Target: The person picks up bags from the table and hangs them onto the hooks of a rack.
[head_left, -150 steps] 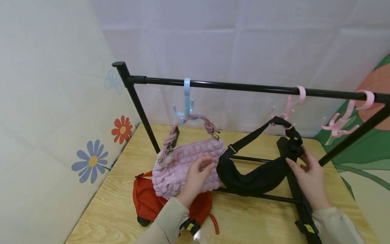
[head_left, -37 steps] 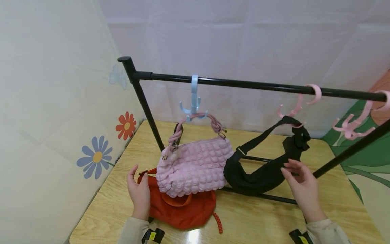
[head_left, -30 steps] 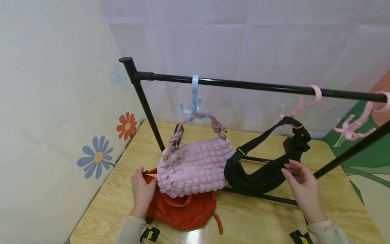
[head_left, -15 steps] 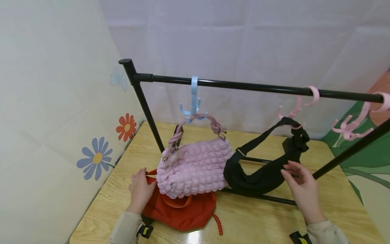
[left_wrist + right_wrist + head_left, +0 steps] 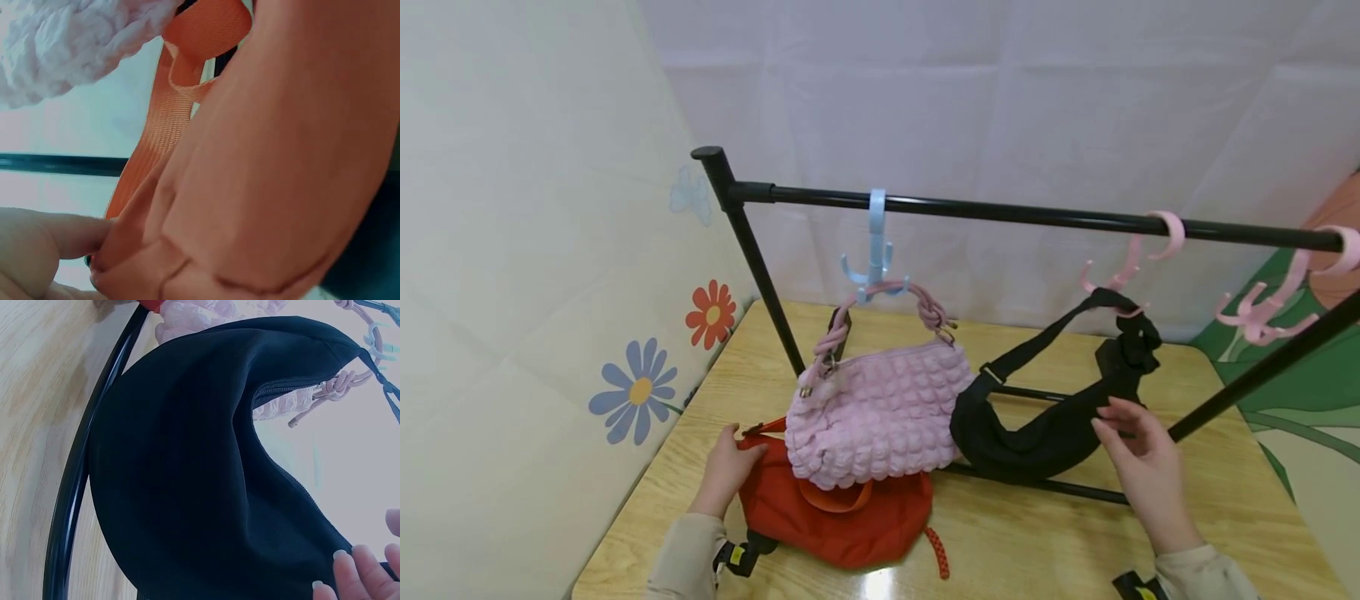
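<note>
A red bag (image 5: 850,533) lies on the table, partly under a puffy pink handbag (image 5: 880,408). My left hand (image 5: 724,468) pinches the red bag's left corner; in the left wrist view, thumb and finger meet at the folded cloth (image 5: 134,256) beside a webbing strap (image 5: 165,106). The handbag hangs by its knotted handle from a blue hook (image 5: 877,242). From a pink hook (image 5: 1123,265) hangs a black crescent-shaped bag (image 5: 1030,442). At its right end my right hand (image 5: 1146,471) is held with fingers loosely bent, gripping nothing; whether the fingertips touch the bag, I cannot tell.
A black rack stands on the wooden table (image 5: 1000,550), its top rail (image 5: 1000,210) running across. Another pink hook (image 5: 1262,312) hangs at the right with nothing on it. Lower bars (image 5: 1075,490) pass behind the bags. A patterned cloth wall (image 5: 550,250) borders the left.
My left hand moved from before the pink handbag to the red bag's left corner, took hold, and shifted slightly left with it. My right hand came off the black bag's knotted strap and lowered.
</note>
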A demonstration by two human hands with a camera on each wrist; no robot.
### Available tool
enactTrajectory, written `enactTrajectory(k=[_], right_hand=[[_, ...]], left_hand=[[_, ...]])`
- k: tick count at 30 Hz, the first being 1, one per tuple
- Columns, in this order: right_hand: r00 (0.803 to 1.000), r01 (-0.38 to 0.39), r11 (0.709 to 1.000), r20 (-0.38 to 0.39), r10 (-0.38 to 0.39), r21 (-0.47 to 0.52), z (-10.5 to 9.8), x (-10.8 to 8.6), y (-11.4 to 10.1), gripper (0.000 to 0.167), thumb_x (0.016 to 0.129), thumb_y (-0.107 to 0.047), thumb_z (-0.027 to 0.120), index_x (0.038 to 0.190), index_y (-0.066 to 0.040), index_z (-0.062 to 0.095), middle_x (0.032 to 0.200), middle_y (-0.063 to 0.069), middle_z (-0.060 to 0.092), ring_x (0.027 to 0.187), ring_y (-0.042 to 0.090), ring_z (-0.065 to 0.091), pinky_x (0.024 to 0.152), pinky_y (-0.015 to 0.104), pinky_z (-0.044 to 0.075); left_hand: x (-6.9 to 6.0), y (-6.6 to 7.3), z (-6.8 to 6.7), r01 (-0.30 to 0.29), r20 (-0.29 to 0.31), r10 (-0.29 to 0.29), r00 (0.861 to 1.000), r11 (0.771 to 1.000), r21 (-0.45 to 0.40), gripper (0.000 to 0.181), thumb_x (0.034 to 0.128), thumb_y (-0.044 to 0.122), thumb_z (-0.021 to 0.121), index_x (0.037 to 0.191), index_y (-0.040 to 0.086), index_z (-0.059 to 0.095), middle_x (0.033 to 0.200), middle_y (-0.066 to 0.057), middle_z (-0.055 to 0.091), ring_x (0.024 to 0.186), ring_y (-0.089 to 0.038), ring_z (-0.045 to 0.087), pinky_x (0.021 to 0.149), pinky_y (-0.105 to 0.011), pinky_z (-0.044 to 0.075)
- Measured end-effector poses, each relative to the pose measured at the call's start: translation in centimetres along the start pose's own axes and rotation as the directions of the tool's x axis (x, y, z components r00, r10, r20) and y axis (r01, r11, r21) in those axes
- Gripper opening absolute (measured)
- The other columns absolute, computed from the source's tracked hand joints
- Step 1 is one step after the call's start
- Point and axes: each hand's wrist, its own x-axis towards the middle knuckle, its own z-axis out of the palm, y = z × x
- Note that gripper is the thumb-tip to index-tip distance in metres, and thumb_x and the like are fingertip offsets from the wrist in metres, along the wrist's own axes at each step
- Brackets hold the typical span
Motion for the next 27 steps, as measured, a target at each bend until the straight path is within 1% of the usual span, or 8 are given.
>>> enactTrajectory(k=[4,8,13,16,18,20,23,27], right_hand=[[1.0,-0.005,1.0,0.003,0.005,-0.007,0.0,-0.1,0.0,0.026,0.092,0.002,0.063,0.118,0.002,0.057,0.098,-0.021,0.058,0.091,-0.004,0.053,0.074,0.008,0.04],[1.0,0.0,1.0,0.006,0.0,-0.001,0.0,-0.2,-0.1,0.025,0.093,0.002,0.062,0.117,0.001,0.057,0.098,-0.022,0.058,0.091,-0.005,0.053,0.075,0.008,0.039],[1.0,0.008,1.0,0.009,-0.008,0.008,0.1,-0.2,-0.1,0.025,0.093,0.001,0.062,0.117,0.003,0.057,0.098,-0.022,0.058,0.091,-0.005,0.053,0.075,0.009,0.039],[1.0,0.009,1.0,0.01,-0.009,0.009,0.1,-0.3,-0.2,0.026,0.093,0.002,0.061,0.118,0.005,0.057,0.098,-0.021,0.058,0.091,-0.004,0.053,0.074,0.008,0.04],[1.0,0.011,1.0,0.006,-0.011,0.016,0.1,-0.2,-0.1,0.026,0.093,0.003,0.061,0.118,0.006,0.057,0.098,-0.021,0.059,0.091,-0.003,0.053,0.074,0.008,0.04],[1.0,0.011,1.0,0.002,-0.011,0.022,0.2,-0.3,-0.2,0.026,0.092,0.004,0.061,0.118,0.006,0.056,0.098,-0.02,0.059,0.09,-0.002,0.053,0.074,0.008,0.04],[1.0,0.013,0.999,0.0,-0.013,0.03,0.3,-0.3,-0.2,0.027,0.092,0.006,0.061,0.118,0.007,0.056,0.098,-0.019,0.059,0.089,-0.001,0.053,0.075,0.008,0.041],[1.0,0.009,1.0,0.008,-0.009,0.022,0.3,-0.4,-0.2,0.027,0.092,0.005,0.061,0.119,0.005,0.056,0.099,-0.019,0.058,0.089,0.0,0.053,0.075,0.007,0.041]], left_hand=[[0.0,-0.3,-0.7,-0.004,-0.002,0.003,1.0,0.998,-0.061,0.047,0.0946,0.007,0.055,0.13,-0.02,0.04,0.12,-0.042,0.05,0.108,-0.05,0.052,0.09,-0.053,0.046],[-0.1,0.0,-1.8,-0.022,-0.046,0.017,0.999,0.992,-0.122,0.043,0.0952,0.005,0.055,0.132,-0.016,0.045,0.114,-0.036,0.058,0.099,-0.041,0.058,0.079,-0.039,0.049],[-1.0,1.2,-3.5,-0.042,-0.131,0.018,0.991,0.983,-0.176,0.044,0.0964,0.007,0.057,0.137,-0.007,0.047,0.118,-0.028,0.061,0.095,-0.021,0.059,0.072,-0.02,0.043],[-1.8,2.3,-4.4,-0.09,-0.215,0.046,0.976,0.976,-0.198,0.043,0.0968,0.006,0.057,0.138,-0.003,0.049,0.123,-0.027,0.06,0.092,-0.006,0.057,0.072,-0.013,0.04],[-2.3,3.1,-4.7,-0.152,-0.3,0.089,0.95,0.969,-0.194,0.04,0.0956,0.004,0.059,0.135,-0.003,0.053,0.121,-0.027,0.062,0.086,0.003,0.055,0.072,-0.01,0.04],[-2.8,3.9,-4.9,-0.215,-0.38,0.135,0.915,0.961,-0.177,0.037,0.0944,0.002,0.06,0.131,-0.003,0.057,0.116,-0.026,0.064,0.081,0.009,0.052,0.072,-0.01,0.039],[-3.6,5.0,-5.2,-0.298,-0.479,0.201,0.855,0.945,-0.136,0.033,0.0932,0.0,0.06,0.126,-0.002,0.062,0.111,-0.023,0.067,0.08,0.007,0.053,0.072,-0.009,0.039],[-4.3,6.2,-5.7,-0.389,-0.557,0.269,0.786,0.915,-0.108,0.029,0.0939,-0.001,0.057,0.122,-0.003,0.066,0.109,-0.02,0.067,0.083,0.003,0.053,0.072,-0.009,0.039]])
